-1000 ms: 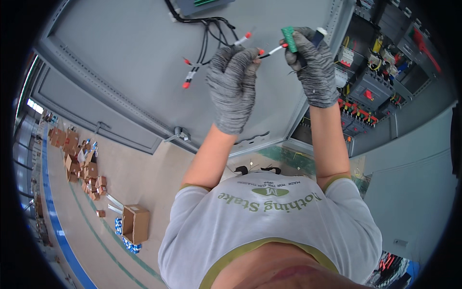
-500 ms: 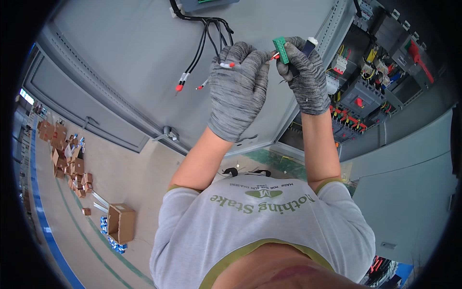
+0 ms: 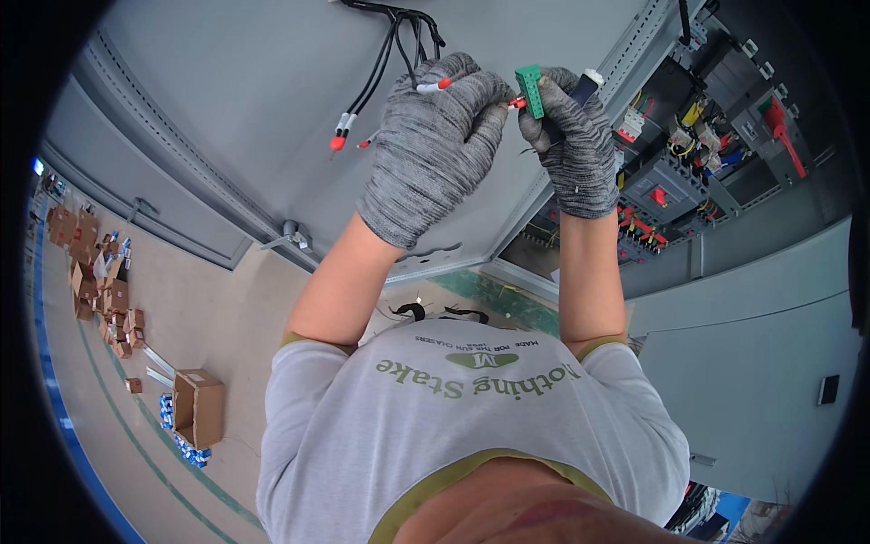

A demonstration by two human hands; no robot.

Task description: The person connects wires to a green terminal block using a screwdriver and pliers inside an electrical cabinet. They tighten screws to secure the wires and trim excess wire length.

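Green connector block (image 3: 529,93) — held in the closed grip of the right hand (image 3: 577,145) along with a dark, pale-ended handle (image 3: 584,88) — is just beside the left hand (image 3: 435,150), whose grip is pinched on a red-tipped wire (image 3: 517,103).

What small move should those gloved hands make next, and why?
Probably a gentle push of the red-tipped wire toward the green connector block: the left hand pinches the wire with its red end right at the block, which the right hand holds along with a dark, white-ended tool. Whether the tip is already inside is too small to tell.
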